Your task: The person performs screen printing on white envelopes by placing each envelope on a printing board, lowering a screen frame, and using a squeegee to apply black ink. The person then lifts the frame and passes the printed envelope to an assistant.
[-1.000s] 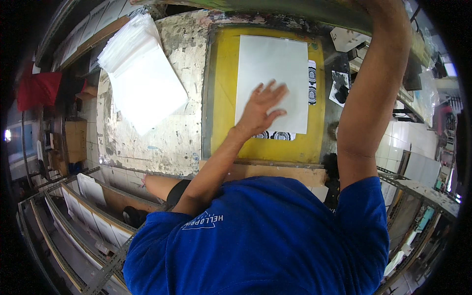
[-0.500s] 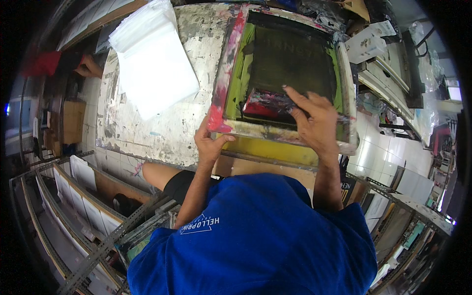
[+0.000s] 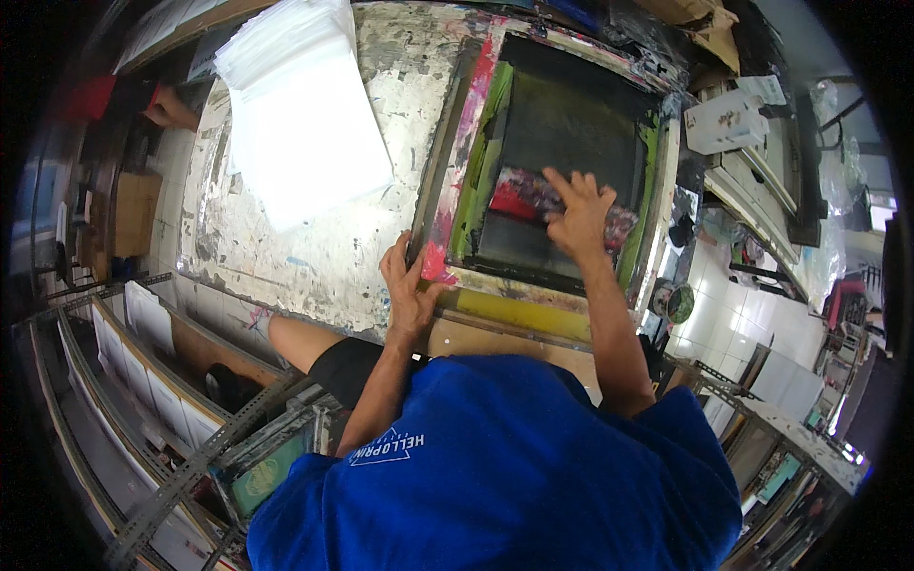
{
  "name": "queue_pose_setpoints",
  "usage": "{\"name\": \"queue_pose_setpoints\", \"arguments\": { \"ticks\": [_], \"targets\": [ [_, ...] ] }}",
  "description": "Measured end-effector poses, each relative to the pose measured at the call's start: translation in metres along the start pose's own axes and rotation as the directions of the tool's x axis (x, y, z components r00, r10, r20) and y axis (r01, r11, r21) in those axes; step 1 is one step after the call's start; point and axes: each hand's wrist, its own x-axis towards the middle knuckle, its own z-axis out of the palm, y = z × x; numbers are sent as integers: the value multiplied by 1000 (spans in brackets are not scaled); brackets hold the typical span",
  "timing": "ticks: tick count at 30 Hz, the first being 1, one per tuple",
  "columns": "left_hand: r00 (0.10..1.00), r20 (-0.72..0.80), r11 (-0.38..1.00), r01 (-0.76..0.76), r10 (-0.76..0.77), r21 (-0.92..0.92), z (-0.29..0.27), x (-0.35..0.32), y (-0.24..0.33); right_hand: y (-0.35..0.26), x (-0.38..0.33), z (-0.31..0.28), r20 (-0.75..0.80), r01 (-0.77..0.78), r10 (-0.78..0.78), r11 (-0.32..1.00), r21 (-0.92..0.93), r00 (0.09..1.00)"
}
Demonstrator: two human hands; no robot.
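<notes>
A screen-printing frame (image 3: 473,114) with pink-stained edges lies on the right part of the worktable. Its mesh (image 3: 586,119) is dark, with green along the sides. Across the mesh rests an ink-smeared squeegee (image 3: 516,198), pink and red at its left end. My right hand (image 3: 583,221) is closed over the squeegee's middle, one finger stretched along it. With the thumb on top, my left hand (image 3: 409,293) grips the frame's near left corner. Left of the frame lies a stack of thin white sheets (image 3: 309,138), fanned at the far end.
The paint-stained worktable (image 3: 286,257) extends to the left. Another person's hand (image 3: 173,109) shows at the far left. Metal shelving racks (image 3: 205,457) stand close on my left, with more shelves (image 3: 790,447) on the right. A small ink-stained can (image 3: 676,305) is beside the frame.
My right hand has pushed the squeegee from the mesh's near end toward its middle. The left hand keeps its hold on the frame corner. The view has shifted slightly.
</notes>
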Motion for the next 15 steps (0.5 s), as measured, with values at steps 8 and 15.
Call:
{"name": "queue_pose_setpoints", "arguments": {
  "ticks": [8, 15],
  "targets": [
    [1000, -6, 1000, 8, -8, 19, 4, -5, -7, 77, 145, 12, -226, 102, -129, 986, -129, 966],
    [1000, -17, 1000, -1, 1, -13, 4, -4, -9, 118, 232, -6, -73, 77, -88, 988, -133, 993]
  ]
}}
